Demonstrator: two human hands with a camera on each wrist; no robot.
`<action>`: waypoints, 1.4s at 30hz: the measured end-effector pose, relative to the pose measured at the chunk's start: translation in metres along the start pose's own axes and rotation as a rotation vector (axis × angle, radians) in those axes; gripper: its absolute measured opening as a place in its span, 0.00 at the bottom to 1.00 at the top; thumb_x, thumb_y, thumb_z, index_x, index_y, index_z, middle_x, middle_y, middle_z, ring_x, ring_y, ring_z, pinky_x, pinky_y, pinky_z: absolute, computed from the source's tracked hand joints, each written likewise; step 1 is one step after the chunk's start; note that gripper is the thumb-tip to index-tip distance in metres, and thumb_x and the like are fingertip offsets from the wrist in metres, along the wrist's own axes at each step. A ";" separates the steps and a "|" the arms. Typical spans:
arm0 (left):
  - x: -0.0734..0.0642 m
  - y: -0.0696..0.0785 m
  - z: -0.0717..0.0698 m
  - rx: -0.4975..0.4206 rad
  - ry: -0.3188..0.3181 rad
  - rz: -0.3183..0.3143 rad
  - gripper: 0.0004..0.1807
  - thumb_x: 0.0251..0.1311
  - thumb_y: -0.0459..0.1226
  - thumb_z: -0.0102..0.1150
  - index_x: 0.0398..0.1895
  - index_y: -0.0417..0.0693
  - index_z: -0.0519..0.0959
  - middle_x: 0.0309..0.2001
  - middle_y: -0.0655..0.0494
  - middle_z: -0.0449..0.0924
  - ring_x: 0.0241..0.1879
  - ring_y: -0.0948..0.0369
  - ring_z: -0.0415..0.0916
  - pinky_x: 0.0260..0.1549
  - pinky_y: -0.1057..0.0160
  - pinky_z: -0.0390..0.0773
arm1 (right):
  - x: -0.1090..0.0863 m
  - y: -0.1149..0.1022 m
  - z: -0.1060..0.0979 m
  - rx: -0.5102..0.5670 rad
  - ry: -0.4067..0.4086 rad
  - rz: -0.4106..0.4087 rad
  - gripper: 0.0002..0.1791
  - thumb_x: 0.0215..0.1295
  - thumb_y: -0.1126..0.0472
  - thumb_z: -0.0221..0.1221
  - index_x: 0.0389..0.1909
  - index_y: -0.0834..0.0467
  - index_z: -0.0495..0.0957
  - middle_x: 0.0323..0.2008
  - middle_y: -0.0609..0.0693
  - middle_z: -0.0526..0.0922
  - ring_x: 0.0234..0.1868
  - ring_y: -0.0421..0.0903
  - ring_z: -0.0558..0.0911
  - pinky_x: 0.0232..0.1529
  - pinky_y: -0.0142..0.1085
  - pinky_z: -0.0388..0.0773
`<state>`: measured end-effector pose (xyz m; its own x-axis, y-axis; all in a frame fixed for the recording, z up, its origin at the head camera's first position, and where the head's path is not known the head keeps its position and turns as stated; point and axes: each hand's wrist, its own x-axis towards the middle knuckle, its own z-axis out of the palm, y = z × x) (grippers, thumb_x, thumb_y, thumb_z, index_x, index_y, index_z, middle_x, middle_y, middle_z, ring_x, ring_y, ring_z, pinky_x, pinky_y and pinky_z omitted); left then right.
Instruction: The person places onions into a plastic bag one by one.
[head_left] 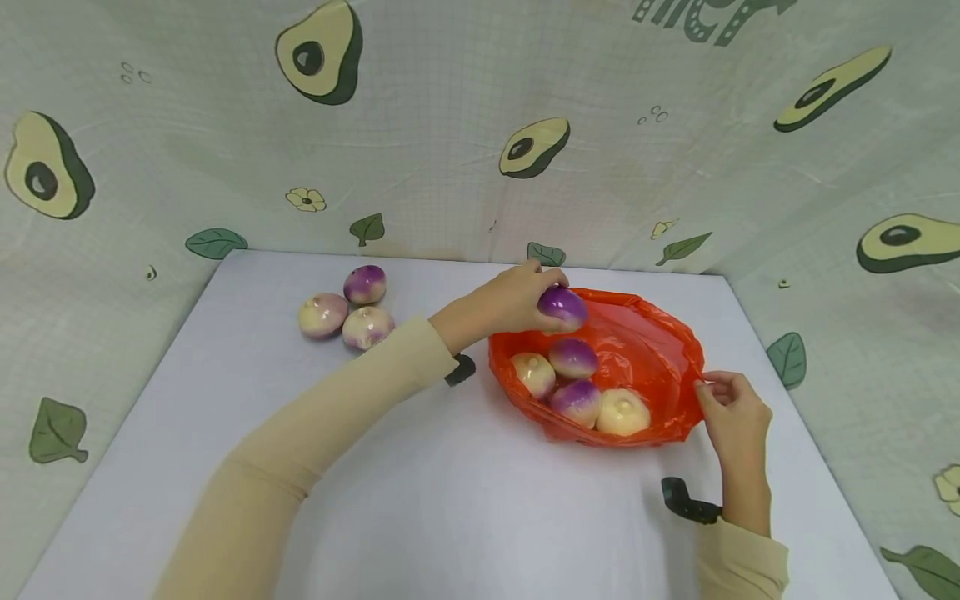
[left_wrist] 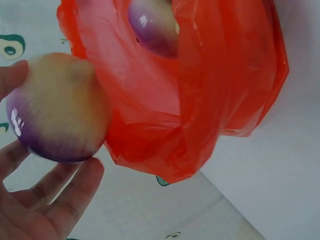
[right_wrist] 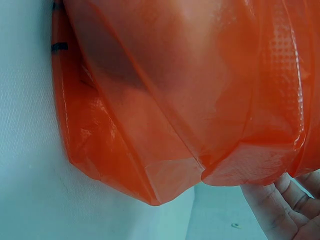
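Observation:
Over the far left part of the red plastic bag [head_left: 652, 350], my left hand [head_left: 513, 302] grips a glossy purple-and-white turnip [head_left: 564, 308]. In the left wrist view, the thumb and fingers are around this turnip [left_wrist: 60, 110], beside the bag's rim. My right hand [head_left: 737, 417] pinches the bag's edge on its right side. The bag stands with its mouth spread, and several turnips lie inside, among them a purple-topped turnip [head_left: 573, 358] and a pale turnip [head_left: 622, 412]. In the right wrist view, the bag wall [right_wrist: 150, 125] covers most of the picture.
Left of the bag, three more turnips sit close together on the white table [head_left: 450, 500]: a purple one [head_left: 365, 284], a pale pinkish one [head_left: 323, 316] and a mottled one [head_left: 368, 327]. Behind the table hangs a cloth [head_left: 435, 125] printed with avocados and leaves.

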<state>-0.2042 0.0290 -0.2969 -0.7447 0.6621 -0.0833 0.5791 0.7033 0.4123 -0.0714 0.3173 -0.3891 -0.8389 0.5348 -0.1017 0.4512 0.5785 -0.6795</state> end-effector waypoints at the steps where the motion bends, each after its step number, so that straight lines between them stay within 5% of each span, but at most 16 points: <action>1: 0.003 0.001 0.000 0.001 -0.030 -0.006 0.33 0.52 0.58 0.60 0.59 0.55 0.69 0.50 0.50 0.69 0.47 0.59 0.72 0.47 0.64 0.78 | 0.000 0.000 0.000 0.000 0.000 0.004 0.25 0.68 0.47 0.46 0.60 0.58 0.67 0.52 0.59 0.74 0.46 0.49 0.74 0.32 0.20 0.75; 9: 0.021 0.008 0.004 0.054 -0.195 -0.043 0.33 0.53 0.57 0.60 0.59 0.53 0.69 0.51 0.52 0.69 0.48 0.60 0.70 0.49 0.63 0.76 | 0.000 0.000 -0.001 0.002 -0.008 0.009 0.26 0.68 0.46 0.46 0.60 0.57 0.66 0.52 0.58 0.74 0.46 0.48 0.74 0.35 0.20 0.76; 24: 0.034 0.025 0.024 0.171 -0.268 -0.063 0.30 0.56 0.56 0.57 0.59 0.53 0.70 0.52 0.55 0.71 0.50 0.61 0.70 0.55 0.62 0.72 | 0.000 0.002 -0.001 -0.003 -0.006 0.016 0.26 0.67 0.46 0.46 0.60 0.56 0.66 0.52 0.57 0.74 0.45 0.46 0.74 0.37 0.22 0.77; 37: 0.036 0.014 0.023 0.116 -0.310 -0.194 0.16 0.60 0.49 0.55 0.42 0.48 0.77 0.38 0.57 0.75 0.41 0.61 0.72 0.49 0.64 0.73 | -0.001 0.003 0.000 -0.003 -0.003 0.027 0.26 0.68 0.46 0.46 0.60 0.57 0.66 0.53 0.57 0.74 0.47 0.47 0.74 0.42 0.27 0.79; 42: 0.034 0.006 0.028 0.102 -0.313 -0.257 0.17 0.61 0.48 0.55 0.47 0.47 0.77 0.39 0.57 0.76 0.41 0.60 0.72 0.50 0.63 0.74 | -0.001 0.004 0.000 -0.003 0.001 0.026 0.25 0.68 0.47 0.46 0.60 0.58 0.67 0.52 0.58 0.74 0.47 0.49 0.74 0.45 0.34 0.80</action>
<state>-0.2171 0.0633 -0.3222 -0.7415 0.4974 -0.4504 0.4291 0.8675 0.2516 -0.0688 0.3185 -0.3918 -0.8262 0.5507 -0.1187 0.4741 0.5659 -0.6746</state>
